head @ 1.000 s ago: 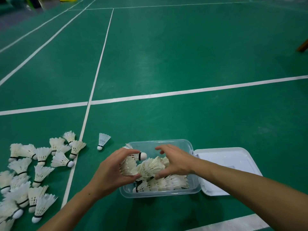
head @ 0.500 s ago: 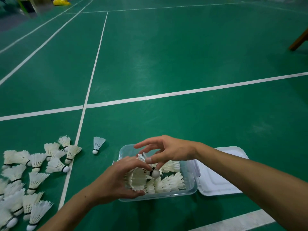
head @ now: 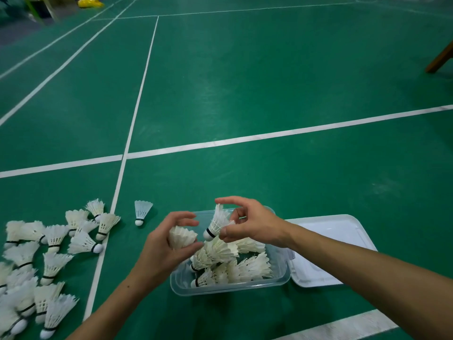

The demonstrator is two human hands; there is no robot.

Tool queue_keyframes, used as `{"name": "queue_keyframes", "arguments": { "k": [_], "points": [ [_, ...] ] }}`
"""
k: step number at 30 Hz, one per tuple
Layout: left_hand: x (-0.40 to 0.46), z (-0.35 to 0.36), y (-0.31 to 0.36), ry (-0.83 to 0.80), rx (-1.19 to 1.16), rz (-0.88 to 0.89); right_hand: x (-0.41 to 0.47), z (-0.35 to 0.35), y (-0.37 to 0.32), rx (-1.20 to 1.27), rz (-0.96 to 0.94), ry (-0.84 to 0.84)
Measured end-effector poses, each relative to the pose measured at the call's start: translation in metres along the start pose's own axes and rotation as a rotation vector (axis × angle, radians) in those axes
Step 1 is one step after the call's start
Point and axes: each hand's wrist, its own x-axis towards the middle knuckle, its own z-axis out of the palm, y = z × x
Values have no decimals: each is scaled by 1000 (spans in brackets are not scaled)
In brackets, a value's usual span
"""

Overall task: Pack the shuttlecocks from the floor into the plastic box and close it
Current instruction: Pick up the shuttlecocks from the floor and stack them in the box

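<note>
The right hand [head: 247,227] pinches one shuttlecock [head: 218,222] between thumb and finger near its cork, feathers pointing up and away, while the index finger arches loosely above. It holds the piece just over the far-left part of the plastic box [head: 230,288]. The left hand [head: 166,244] curls round a second shuttlecock [head: 182,238] or a nested few, skirt facing right towards the other's cork. Held cork-to-skirt like this, the two look set to be slotted one into the other, which would save room in the box; that is a judgement, not something shown.

The box sits on the green floor [head: 269,82], near and centre, already holding a loose layer of shuttlecocks [head: 235,261], mostly lying on their sides. Its white lid [head: 333,231] lies flat just to the right, touching the box's edge, handy for closing later. To the left, across a white court line [head: 117,187], a heap of shuttlecocks [head: 44,256] waits on the floor, with a single one [head: 142,212] standing apart between heap and box. Much of the packing looks left to do.

No brand, label or writing is legible anywhere.
</note>
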Motion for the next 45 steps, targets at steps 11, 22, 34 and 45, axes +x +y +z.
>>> {"name": "queue_keyframes", "arguments": {
  "k": [11,22,34,45],
  "points": [
    [7,6,-14,-142,327,47,-11,-16,18,-507,-66,193],
    [8,17,-22,-231,421,43,-24,-30,36,-929,-8,189],
    [14,42,-28,-370,526,-23,-2,1,55,-908,61,70],
    [21,48,-28,-415,561,-19,-1,-2,49,-982,133,26]
  ]
}}
